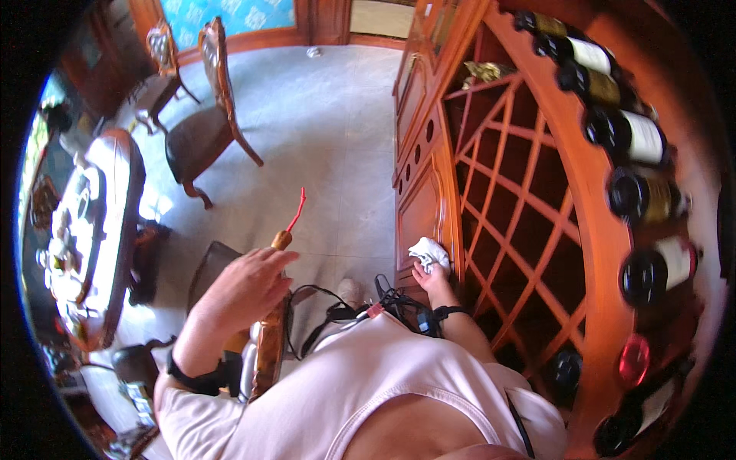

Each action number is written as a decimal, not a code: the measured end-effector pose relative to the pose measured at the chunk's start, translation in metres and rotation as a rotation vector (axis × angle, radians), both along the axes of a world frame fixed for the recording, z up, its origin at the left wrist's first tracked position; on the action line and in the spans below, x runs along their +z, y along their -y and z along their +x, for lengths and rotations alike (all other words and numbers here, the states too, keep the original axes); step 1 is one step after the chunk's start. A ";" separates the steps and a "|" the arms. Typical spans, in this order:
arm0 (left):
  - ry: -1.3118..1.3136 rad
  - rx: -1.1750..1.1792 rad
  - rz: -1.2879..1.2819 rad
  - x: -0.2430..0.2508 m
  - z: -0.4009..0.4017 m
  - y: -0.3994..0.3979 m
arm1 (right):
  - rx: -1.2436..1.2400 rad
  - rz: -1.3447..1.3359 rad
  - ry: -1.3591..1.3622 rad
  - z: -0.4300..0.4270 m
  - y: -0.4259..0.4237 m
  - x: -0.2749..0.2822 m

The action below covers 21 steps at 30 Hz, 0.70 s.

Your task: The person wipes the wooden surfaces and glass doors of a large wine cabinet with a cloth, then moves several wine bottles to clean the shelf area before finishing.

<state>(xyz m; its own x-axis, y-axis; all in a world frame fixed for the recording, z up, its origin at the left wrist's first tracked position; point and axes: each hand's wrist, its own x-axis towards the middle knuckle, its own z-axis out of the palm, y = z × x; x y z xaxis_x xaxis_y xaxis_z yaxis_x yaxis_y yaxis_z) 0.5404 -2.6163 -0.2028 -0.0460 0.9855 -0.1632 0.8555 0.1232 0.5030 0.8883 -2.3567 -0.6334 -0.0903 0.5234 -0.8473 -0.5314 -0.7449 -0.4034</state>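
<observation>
My right hand [432, 278] grips a crumpled white cloth [430, 253] against the edge of the carved wooden cabinet door [422, 221]. On the other side, my left hand [247, 284] rests over the top of a carved wooden chair back [269, 351], its fingers partly spread. A red cord [298, 210] sticks up from the knob at the chair's top. To the right of the cloth is a diamond-lattice wine rack [520, 207] in reddish wood.
Wine bottles [627, 135] lie along the curved shelf at right. A glossy table [123, 218] holding dishes stands at left, near carved chairs [198, 144]. Black cables [391, 302] hang at my waist. A small white item [314, 52] lies on the far floor.
</observation>
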 end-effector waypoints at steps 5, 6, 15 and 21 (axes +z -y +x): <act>0.005 0.123 -0.248 -0.013 -0.037 -0.026 | -0.110 -0.074 -0.055 -0.027 -0.069 -0.026; 0.015 0.138 -0.316 -0.014 -0.042 -0.032 | -0.051 -0.022 -0.078 -0.031 -0.077 -0.033; -0.027 0.326 -0.213 -0.025 -0.102 -0.083 | -0.079 -0.095 0.071 -0.106 -0.216 -0.016; -0.037 0.447 -0.190 -0.037 -0.143 -0.152 | -0.136 -0.014 0.046 -0.174 -0.340 -0.021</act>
